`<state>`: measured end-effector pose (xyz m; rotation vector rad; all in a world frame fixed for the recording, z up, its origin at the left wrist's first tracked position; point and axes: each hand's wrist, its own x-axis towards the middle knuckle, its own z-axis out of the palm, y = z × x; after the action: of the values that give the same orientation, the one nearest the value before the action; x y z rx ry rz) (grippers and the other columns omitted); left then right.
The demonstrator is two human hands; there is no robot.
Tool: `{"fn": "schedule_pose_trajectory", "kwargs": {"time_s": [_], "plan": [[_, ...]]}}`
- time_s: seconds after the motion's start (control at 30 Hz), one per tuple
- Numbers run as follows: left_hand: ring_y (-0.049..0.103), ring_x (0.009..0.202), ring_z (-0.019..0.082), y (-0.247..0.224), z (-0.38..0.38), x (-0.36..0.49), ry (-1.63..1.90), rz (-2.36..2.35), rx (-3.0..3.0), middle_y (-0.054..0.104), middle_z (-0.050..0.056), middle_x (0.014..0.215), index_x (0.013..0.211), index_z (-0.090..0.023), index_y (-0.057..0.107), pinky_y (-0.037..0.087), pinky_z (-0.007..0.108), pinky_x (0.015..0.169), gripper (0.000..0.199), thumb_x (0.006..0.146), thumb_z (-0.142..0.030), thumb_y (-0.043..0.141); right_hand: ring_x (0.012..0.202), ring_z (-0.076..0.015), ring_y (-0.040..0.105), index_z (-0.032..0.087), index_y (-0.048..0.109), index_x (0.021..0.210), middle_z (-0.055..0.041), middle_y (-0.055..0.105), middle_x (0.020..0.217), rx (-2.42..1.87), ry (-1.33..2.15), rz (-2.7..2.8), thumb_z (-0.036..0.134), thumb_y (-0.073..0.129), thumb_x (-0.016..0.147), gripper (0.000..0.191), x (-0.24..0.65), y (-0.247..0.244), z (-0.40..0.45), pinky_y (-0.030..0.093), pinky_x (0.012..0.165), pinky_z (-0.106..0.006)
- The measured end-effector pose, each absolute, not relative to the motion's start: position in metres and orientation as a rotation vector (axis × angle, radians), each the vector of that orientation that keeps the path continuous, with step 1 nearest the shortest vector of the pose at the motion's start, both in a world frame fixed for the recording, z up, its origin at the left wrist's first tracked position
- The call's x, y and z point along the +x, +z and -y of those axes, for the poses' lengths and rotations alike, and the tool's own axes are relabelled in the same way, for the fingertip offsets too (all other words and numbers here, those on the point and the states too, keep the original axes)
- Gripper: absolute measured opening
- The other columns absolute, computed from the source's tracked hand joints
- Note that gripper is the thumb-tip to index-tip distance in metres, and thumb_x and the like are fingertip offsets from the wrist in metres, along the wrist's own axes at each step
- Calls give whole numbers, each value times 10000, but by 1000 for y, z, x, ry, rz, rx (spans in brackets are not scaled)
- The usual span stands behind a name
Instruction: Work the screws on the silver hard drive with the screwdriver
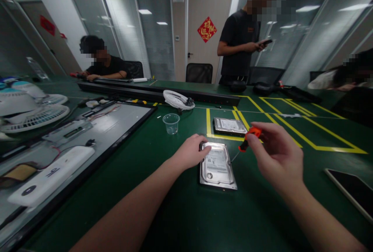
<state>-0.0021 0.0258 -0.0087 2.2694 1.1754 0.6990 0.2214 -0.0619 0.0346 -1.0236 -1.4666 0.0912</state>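
A silver hard drive (217, 168) lies label side up on the green table in front of me. My left hand (194, 151) grips its far left corner, thumb on the top cover and fingers curled along the left edge. In my right hand (275, 153) is a screwdriver (250, 138) with an orange and black handle, pinched between thumb and fingers. Its thin shaft slants down to the left, and the tip meets the right edge of the drive's cover. Just beyond, a second hard drive (230, 125) rests inside a yellow tape outline.
A clear plastic cup (171, 123) and a white fan grille (178, 100) stand farther back. On the left, a large panel (116, 121) carries a white power bank-like box (52, 175). A phone (351, 189) lies at right. Other people are around the table, one standing (240, 46).
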Motion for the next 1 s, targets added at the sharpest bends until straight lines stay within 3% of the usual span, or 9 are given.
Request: {"fn": "schedule_pose_trajectory", "kwargs": {"time_s": [0.17, 0.37, 0.7, 0.9, 1.0], "plan": [[652, 898, 216, -10, -27, -1, 720, -1167, 2281, 668, 86, 1064, 1162, -164, 735, 516, 342, 837, 331, 962, -404, 624, 963, -200, 708, 274, 715, 1219, -55, 724, 1084, -1011, 94, 1489, 249, 677, 969, 254, 221, 39, 66, 591, 853, -351], [650, 916, 224, -8, -26, -2, 703, -1169, 2271, 672, 90, 1085, 1174, -162, 737, 519, 356, 846, 351, 964, -414, 610, 1098, -210, 739, 270, 722, 1235, -62, 759, 1189, -981, 195, 1460, 240, 601, 1021, 247, 216, 43, 71, 596, 955, -360], [643, 896, 214, -7, -25, -1, 688, -1174, 2252, 667, 91, 1105, 1190, -173, 730, 527, 354, 842, 360, 967, -426, 603, 929, -180, 689, 269, 716, 1190, -43, 694, 1044, -1024, 52, 1481, 210, 747, 913, 284, 221, 39, 63, 582, 847, -330], [647, 913, 224, -5, -24, -1, 672, -1192, 2257, 672, 91, 1094, 1198, -179, 729, 527, 358, 845, 360, 966, -426, 606, 1057, -206, 723, 278, 732, 1224, -56, 759, 1141, -1001, 122, 1491, 225, 568, 1028, 261, 219, 46, 72, 602, 912, -367], [650, 915, 224, -6, -25, -1, 683, -1183, 2269, 677, 91, 1087, 1189, -175, 731, 525, 356, 850, 350, 968, -417, 607, 1101, -211, 730, 282, 728, 1247, -53, 766, 1181, -997, 152, 1484, 217, 580, 1023, 277, 217, 46, 73, 606, 949, -375]]}}
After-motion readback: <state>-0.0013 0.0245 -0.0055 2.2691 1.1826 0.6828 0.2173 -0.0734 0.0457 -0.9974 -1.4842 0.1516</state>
